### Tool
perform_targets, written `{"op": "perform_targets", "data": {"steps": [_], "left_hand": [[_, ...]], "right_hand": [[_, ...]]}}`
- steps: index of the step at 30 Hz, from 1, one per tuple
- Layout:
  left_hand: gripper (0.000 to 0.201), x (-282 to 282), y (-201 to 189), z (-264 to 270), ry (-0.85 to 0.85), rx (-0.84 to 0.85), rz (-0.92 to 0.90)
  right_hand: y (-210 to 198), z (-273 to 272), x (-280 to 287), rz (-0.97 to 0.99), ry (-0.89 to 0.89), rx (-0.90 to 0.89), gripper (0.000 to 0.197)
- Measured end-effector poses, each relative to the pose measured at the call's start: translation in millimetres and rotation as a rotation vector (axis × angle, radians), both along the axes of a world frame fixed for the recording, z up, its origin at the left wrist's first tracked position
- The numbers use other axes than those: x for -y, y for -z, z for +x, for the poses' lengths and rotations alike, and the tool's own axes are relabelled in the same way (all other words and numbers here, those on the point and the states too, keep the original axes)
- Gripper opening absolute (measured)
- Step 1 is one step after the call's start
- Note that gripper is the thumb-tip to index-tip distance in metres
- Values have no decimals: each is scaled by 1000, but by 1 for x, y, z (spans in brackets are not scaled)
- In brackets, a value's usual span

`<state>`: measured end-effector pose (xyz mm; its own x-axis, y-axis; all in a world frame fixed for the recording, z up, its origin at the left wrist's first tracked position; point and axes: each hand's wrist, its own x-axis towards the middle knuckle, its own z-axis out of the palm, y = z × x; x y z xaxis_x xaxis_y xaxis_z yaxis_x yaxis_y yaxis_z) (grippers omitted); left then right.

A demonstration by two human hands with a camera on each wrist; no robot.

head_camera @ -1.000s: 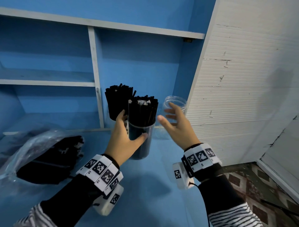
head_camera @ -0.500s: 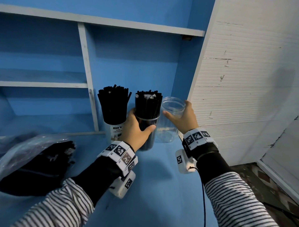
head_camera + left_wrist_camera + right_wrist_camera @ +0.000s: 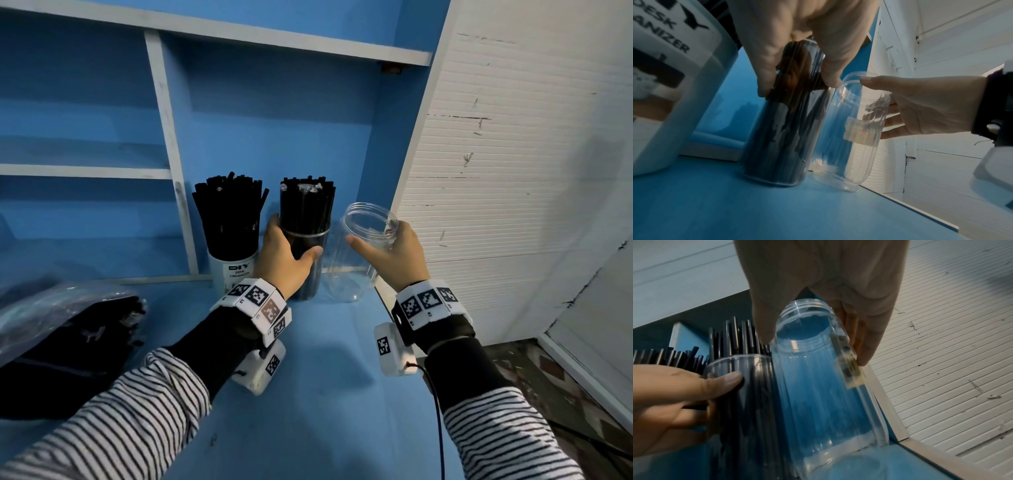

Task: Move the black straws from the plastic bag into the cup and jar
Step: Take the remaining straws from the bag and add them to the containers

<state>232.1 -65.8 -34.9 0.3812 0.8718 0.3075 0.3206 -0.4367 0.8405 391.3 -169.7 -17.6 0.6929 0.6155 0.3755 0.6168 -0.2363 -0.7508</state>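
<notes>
left hand (image 3: pixel 284 255): wrapped around the clear cup (image 3: pixel 306 263), thumb on the front, fingers round the back. The cup sits on the blue counter (image 3: pixel 308 394) and it's packed with black straws (image 3: pixel 306 212) sticking out the top.

right hand (image 3: pixel 394 255): curled round the neck of the empty clear jar (image 3: pixel 356 260), thumb on the near side, fingers on the far side. The jar leans a bit, its base at the counter. Can't tell if it's fully resting.

cup vs jar: side by side, pretty much touching in the left wrist view.

white organizer cup (image 3: pixel 234 270): just left of the clear cup, says "DIY DESK ORGANIZER", also stuffed with black straws.

plastic bag (image 3: pixel 65 329): lying on the counter well off to the left, dark straw bundle inside it.

background: blue shelving (image 3: pixel 164 137) behind, white ribbed panel (image 3: pixel 513 171) on the right.
</notes>
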Motion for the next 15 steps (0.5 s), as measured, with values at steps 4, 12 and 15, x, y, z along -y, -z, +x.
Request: {"op": "perform_targets", "data": {"steps": [4,12,15], "left_hand": [[87,5,-8,-7,40,-22,-50],[84,13,-12,-76,215,-391,-156],[64,15,-17,-114,224,-335,-140]], "right_hand": [[-2,-6,8,-25,-28,5,83],[-10,-37,32,-97,-59,27,82],[-9,-56,38,-99,-80,29,85]]}}
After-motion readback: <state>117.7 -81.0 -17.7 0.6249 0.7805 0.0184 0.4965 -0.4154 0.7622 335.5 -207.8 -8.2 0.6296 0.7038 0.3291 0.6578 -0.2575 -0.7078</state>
